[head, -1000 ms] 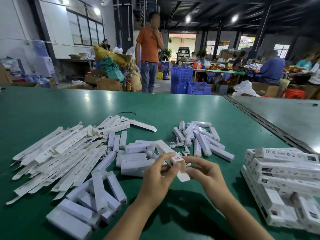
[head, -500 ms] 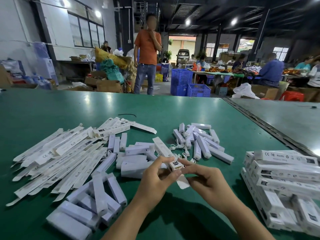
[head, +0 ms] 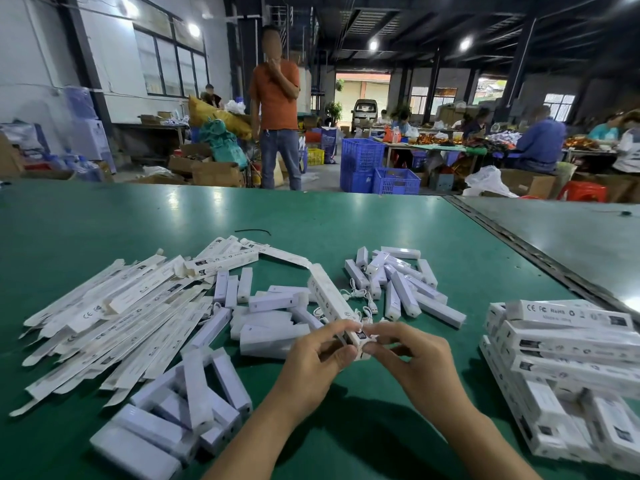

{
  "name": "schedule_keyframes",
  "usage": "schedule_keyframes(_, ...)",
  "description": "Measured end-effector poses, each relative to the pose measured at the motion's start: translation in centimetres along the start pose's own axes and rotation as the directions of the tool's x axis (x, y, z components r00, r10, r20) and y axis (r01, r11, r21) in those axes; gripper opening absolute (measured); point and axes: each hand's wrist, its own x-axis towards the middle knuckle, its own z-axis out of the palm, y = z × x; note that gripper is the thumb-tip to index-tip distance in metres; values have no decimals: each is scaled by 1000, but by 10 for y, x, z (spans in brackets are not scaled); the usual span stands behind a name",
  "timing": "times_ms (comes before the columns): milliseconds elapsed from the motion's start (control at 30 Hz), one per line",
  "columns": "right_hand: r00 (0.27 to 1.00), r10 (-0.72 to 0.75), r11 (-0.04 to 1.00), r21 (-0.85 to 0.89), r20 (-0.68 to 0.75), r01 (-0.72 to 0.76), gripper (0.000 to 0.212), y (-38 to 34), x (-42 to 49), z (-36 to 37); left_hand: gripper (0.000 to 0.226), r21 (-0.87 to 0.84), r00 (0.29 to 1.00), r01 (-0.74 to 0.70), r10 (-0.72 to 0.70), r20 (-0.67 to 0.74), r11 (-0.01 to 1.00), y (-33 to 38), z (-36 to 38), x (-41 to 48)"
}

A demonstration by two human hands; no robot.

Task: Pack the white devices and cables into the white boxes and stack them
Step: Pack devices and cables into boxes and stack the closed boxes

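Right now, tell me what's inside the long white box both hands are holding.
The contents cannot be seen. The long white box has opaque walls, and the left hand and right hand cover its near end, pinching the flap there. Loose cables lie beside it.

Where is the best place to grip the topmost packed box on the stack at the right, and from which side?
Judging by its pose, pinch the topmost packed box across its long narrow sides, near the middle, coming from above. It lies flat and uncovered; its underside rests on other boxes.
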Motion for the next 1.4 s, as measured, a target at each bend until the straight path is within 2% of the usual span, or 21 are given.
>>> schedule_keyframes(100, 993, -119, 992, -53, -18, 118, 14, 0, 0, 2, 52, -35, 999, -8, 7, -43, 999, 1, 0, -1)
schedule_keyframes(267, 986, -163, 982, -94, 23, 164, 20, -1, 1, 2, 40, -47, 996, -3, -1, -89, 999, -1, -2, 0)
schedule_keyframes(367, 984, -177, 977, -114, 32, 180, 23, 0, 1, 3, 41, -77, 995, 19, -26, -94, 997, -2, -1, 0)
schedule_keyframes(533, 985, -168, 976, -136, 31, 171, 18, 0, 1, 2, 41, -97, 995, 34, -43, -93, 995, -1, 0, 0)
schedule_keyframes(833, 992, -126, 989, -76, 20, 127, 6, -1, 1, -1, 43, 11, 999, 44, -44, -5, 999, 4, -5, -2)
schedule_keyframes(1067, 993, -115, 992, -40, 41, 117, 4, 2, 1, 1, 47, 94, 999, 26, -23, -39, 995, 5, -4, -4)
schedule_keyframes(1233, 998, -64, 998, 23, -4, 64, 3, 3, -1, 1, 38, 106, 995, -25, 34, -90, 994, 6, -1, -6)
schedule_keyframes(1400, 999, -32, 997, 65, -10, 32, 8, -2, 0, 4, 34, 143, 995, -45, 56, -77, 989, 6, -1, -7)
